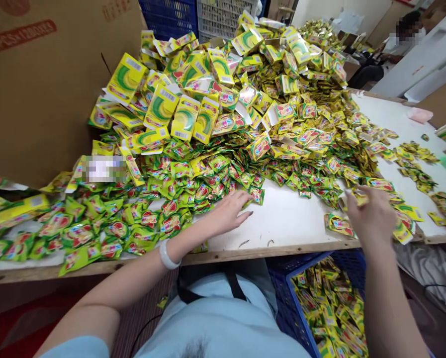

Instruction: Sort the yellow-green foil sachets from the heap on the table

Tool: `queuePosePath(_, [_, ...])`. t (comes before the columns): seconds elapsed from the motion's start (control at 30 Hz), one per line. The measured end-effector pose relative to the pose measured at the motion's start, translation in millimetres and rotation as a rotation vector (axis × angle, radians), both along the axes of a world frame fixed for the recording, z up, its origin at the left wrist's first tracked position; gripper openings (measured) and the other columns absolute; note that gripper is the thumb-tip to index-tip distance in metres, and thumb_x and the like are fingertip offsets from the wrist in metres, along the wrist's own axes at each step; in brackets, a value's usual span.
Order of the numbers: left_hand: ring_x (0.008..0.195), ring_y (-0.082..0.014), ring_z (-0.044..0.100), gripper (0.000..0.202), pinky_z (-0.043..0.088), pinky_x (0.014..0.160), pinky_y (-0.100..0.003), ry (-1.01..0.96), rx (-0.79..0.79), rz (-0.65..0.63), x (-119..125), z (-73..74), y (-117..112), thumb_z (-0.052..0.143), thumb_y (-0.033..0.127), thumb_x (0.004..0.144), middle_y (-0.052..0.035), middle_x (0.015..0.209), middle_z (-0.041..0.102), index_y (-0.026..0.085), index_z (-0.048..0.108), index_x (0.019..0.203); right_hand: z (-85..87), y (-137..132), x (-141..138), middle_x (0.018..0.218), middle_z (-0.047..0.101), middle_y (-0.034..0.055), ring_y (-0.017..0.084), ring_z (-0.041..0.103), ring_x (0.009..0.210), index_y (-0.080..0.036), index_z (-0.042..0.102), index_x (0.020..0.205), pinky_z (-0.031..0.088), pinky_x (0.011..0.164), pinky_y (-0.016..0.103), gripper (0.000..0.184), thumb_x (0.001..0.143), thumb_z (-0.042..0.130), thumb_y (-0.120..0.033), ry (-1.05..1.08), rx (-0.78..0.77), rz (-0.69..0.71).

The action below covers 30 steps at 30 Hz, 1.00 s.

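Observation:
My left hand (230, 213) lies low over the white tabletop, its fingers stretched toward the near edge of a pile of small green candy packets (217, 191). Its fingertips are beside a packet (257, 195) with a red fruit print; nothing shows in its grasp. My right hand (374, 214), smeared by motion, hovers among yellow boxes at the right. A small box (339, 225) lies just left of it, and more boxes (404, 224) lie behind and to its right. Whether its fingers hold anything cannot be made out.
Yellow-green boxes (161, 105) are heaped over the packets. A large carton (54, 94) stands at the left. Below the table edge (245, 254) sits a blue crate (293, 303) of packets. Loose packets (416, 154) lie on the right. Another person (401, 44) is at the back right.

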<state>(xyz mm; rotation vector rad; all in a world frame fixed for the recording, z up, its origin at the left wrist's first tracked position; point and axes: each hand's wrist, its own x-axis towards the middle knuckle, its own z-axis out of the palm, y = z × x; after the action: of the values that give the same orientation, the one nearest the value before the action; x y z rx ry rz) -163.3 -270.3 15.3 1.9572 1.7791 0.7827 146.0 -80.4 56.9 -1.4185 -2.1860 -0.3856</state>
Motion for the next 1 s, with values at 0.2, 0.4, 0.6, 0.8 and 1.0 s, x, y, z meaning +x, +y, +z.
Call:
queuePosePath(0.2, [0.126,-0.0289,0.053,0.034,0.043,0.108,-0.049,0.083,0.007,-0.007,10,-2.5,-15,0.054,0.027,0.095,-0.0149,0.134,0.056,0.017,0.054,0.128,-40.3,13,-145,0.117,0.061,0.0162,0.028,0.053,0.101,-0.018,0.065,0.118,0.041,0.066,0.031,0.031,0.096,0.049,-0.033,-0.285,-0.135,0.396])
queuePosePath(0.4, [0.123,-0.0277,0.056,0.03,0.045,0.105,-0.048,-0.006,0.019,0.048,-5,6.3,-35,0.053,0.028,0.095,-0.012,0.128,0.061,0.02,0.057,0.124,-55.8,42,-187,0.108,0.058,0.0207,0.031,0.051,0.103,-0.012,0.072,0.091,0.043,0.066,0.033,0.028,0.096,0.046,-0.022,-0.257,-0.18,0.329])
queuePosePath(0.6, [0.126,-0.0275,0.055,0.036,0.045,0.107,-0.048,-0.346,0.085,0.149,-11,4.8,-22,0.055,0.032,0.094,-0.0118,0.134,0.06,0.023,0.054,0.128,-42.2,11,-151,0.109,0.058,0.0142,0.027,0.055,0.104,-0.018,0.072,0.087,0.051,0.078,0.038,0.029,0.096,0.052,-0.037,0.245,-0.217,0.488])
queuePosePath(0.8, [0.11,-0.0253,0.067,0.062,0.058,0.086,-0.038,-0.779,0.042,0.14,3,4.8,-2,0.06,0.043,0.092,-0.0165,0.141,0.055,0.024,0.04,0.147,-12.7,-56,-136,0.062,0.057,-0.0027,0.013,0.056,0.05,-0.022,0.059,0.081,0.052,0.049,0.027,0.035,0.093,0.055,-0.054,0.704,-0.928,0.756])
queuePosePath(1.0, [0.069,-0.0151,0.068,0.042,0.059,0.057,-0.027,-0.963,0.07,0.208,13,5.3,-1,0.062,0.048,0.089,-0.008,0.098,0.073,0.015,0.066,0.116,-7.1,-90,-144,0.066,0.059,-0.0027,0.01,0.057,0.049,-0.021,0.062,0.089,0.047,0.044,0.022,0.027,0.092,0.061,-0.047,0.739,-0.983,0.802])
